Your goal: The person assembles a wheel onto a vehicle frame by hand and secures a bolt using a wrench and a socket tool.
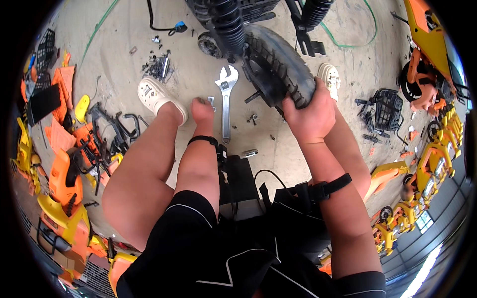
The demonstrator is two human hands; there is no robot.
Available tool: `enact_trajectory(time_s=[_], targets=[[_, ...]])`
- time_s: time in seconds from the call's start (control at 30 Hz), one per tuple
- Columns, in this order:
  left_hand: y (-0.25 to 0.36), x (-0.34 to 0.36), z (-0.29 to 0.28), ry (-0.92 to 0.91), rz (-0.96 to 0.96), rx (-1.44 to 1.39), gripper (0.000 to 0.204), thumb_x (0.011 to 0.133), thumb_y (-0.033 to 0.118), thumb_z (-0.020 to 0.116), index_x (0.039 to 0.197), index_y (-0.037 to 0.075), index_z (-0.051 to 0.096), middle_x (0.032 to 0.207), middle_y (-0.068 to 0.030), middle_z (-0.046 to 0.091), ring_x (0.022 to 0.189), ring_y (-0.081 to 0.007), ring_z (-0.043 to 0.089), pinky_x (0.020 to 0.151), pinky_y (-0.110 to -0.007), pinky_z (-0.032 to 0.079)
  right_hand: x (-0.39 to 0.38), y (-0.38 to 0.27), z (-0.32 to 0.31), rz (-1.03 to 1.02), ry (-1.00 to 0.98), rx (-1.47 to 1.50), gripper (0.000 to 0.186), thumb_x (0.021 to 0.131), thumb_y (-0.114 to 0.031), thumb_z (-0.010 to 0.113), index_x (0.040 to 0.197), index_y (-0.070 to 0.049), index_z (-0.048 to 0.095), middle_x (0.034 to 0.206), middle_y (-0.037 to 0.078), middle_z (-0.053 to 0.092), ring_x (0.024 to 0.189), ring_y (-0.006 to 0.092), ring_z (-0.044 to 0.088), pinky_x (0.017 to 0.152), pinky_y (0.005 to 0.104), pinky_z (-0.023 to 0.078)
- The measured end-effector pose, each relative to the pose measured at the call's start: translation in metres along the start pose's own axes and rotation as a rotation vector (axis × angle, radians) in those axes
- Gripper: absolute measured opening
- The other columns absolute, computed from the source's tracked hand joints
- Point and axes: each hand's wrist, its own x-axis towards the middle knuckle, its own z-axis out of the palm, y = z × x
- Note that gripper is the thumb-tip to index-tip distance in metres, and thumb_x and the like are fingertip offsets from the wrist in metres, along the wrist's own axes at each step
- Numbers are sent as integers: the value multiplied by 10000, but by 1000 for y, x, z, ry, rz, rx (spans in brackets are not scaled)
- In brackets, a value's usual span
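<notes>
My right hand (314,115) grips the near end of a black knobbly-treaded tyre (285,54), fingers over the tread and thumb on its side. The wheel hangs under a dark vehicle with a coil shock absorber (227,27) beside it. My left hand (202,110) is closed low over the floor, left of a large silver adjustable wrench (226,107) lying with its jaws pointing away from me. A small silver metal piece (212,103) shows against that hand's right side; whether I hold it is unclear, and the fingers are mostly hidden.
Loose bolts and small parts (158,65) lie by my left shoe (158,97). A few bolts (254,118) sit right of the wrench. Orange and yellow body panels (64,174) crowd the left; a black basket-like part (388,108) and yellow vehicles (432,166) are at right.
</notes>
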Motion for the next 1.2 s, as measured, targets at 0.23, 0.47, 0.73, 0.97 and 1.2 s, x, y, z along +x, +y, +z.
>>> enact_trajectory(time_s=[0.23,0.47,0.73,0.97,1.2], targets=[[141,85,-28,121,614,-133,507,800,17,648,1297,-21,551,1236,-258,590,1183,-453,537,1037,-496,439,-2,15,0,8,39,57,769,641,-338,818,1292,-14,569,1074,152,675,952,345,665,807,451,541],[157,178,-24,-49,1134,282,471,873,287,702,1292,95,604,1357,-175,581,1310,-382,512,1135,-463,372,6,17,-5,80,13,71,749,649,-352,825,1292,-52,585,1075,124,679,953,317,676,804,422,557],[155,156,-41,-304,1010,425,484,830,245,778,1267,88,640,1281,-158,661,1247,-360,590,1038,-445,463,7,29,1,58,41,174,799,631,-336,842,1311,-21,566,1090,126,665,969,310,652,836,415,521],[149,101,-46,-366,371,-225,500,802,105,776,1263,13,608,1159,-157,711,1089,-306,675,968,-385,500,25,34,-7,132,4,192,719,650,-311,801,1276,-32,585,1042,102,662,954,290,655,818,407,530],[162,32,-53,-625,178,-398,612,842,60,805,1380,34,516,1286,-96,656,1175,-225,612,1016,-349,473,21,37,-7,193,2,172,712,670,-342,796,1273,-28,585,1033,104,663,957,293,657,831,416,533]])
